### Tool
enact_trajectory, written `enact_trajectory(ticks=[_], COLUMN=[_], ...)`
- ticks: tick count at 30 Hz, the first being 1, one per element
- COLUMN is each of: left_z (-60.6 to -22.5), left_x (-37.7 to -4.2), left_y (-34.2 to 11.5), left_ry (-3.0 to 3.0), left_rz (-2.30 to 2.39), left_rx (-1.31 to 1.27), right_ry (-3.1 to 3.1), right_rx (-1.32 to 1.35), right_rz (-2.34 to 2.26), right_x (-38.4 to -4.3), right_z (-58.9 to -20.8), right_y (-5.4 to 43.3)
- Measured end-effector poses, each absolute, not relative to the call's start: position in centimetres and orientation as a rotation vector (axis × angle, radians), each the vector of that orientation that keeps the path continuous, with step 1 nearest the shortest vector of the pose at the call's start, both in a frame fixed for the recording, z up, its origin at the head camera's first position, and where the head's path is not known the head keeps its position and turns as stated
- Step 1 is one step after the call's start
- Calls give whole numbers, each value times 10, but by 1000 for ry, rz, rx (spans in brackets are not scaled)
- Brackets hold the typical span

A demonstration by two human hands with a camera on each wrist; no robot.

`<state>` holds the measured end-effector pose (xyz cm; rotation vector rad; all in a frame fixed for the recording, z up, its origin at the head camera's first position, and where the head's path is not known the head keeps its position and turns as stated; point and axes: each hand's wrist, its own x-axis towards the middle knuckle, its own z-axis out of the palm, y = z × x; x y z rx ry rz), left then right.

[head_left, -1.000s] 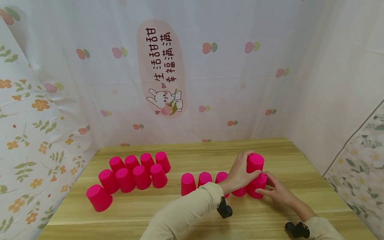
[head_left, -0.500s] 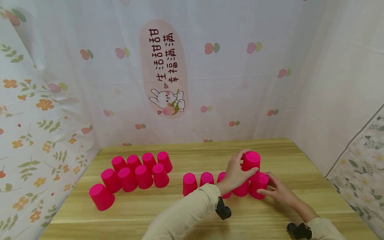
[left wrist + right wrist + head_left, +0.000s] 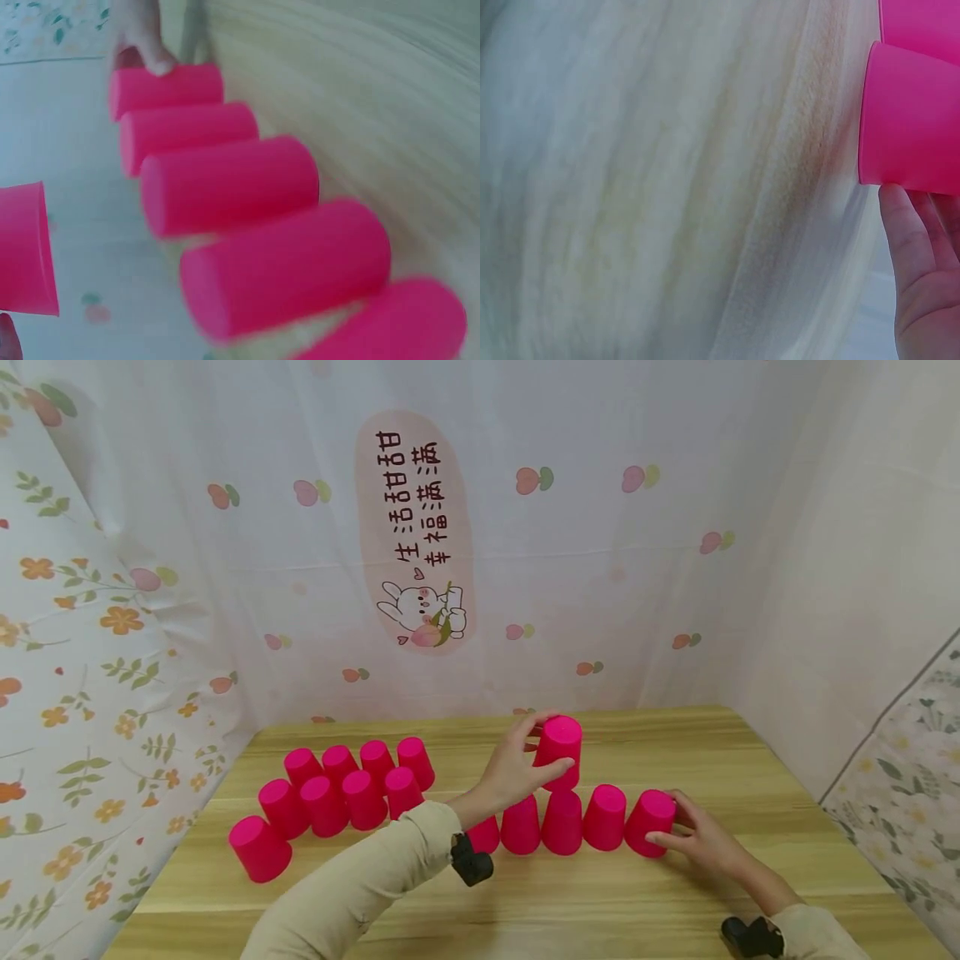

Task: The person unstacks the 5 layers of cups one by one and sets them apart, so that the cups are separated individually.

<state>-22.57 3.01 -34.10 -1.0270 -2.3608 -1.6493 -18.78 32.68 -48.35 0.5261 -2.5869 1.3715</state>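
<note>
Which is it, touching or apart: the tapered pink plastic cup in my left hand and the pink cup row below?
Apart: the left wrist view shows cloth between the held cup and the row.

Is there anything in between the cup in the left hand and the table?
Yes, it looks like it: the row of cups stands on the table, seemingly right under the raised cup that the left hand holds.

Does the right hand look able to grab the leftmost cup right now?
Probably not: the right hand is holding the rightmost cup, and the left sleeve lies across the way to the leftmost cup.
</note>
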Motion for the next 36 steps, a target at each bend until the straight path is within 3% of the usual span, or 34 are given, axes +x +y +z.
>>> enact_trajectory(ticks=[7, 17, 22, 36], left_z=[-307, -333, -331, -422], left_x=[-208, -214, -196, -189], left_y=[-28, -125, -157, -234], left_ry=[-2403, -2399, -2361, -2178], left_rz=[-1592, -1412, -1349, -1487], left_rx=[-947, -750, -595, 53], right_ry=[-2584, -2581, -2602, -2629], right_rx=[536, 540, 511, 505], right_rz=[1400, 1407, 1420, 1353], right_x=[-186, -189, -189, -189], right_z=[-481, -485, -483, -482], right_y=[325, 326, 327, 327])
